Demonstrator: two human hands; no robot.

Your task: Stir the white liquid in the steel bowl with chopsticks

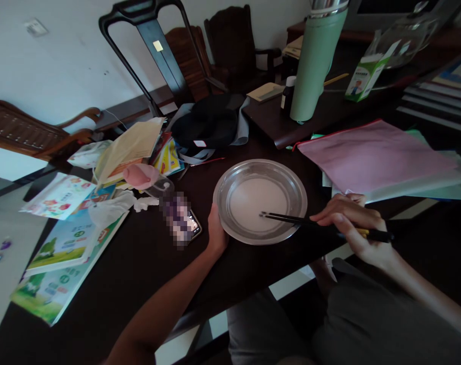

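Observation:
A round metal plate [287, 178] holding a pale liquid or batter lies on the dark table near its front edge. My left hand [216, 228] grips the plate's left rim, fingers curled round it. My right hand [350, 221] is closed on a pair of dark chopsticks [287, 218], whose tips rest in the pale contents near the plate's middle.
A phone [182, 219] lies just left of the plate. Children's books [65, 248] and papers crowd the left side. A black bag [207, 121], a tall green flask [316, 61], a small carton [365, 76] and a pink folder [371, 154] sit behind and right. Chairs [154, 45] stand beyond the table.

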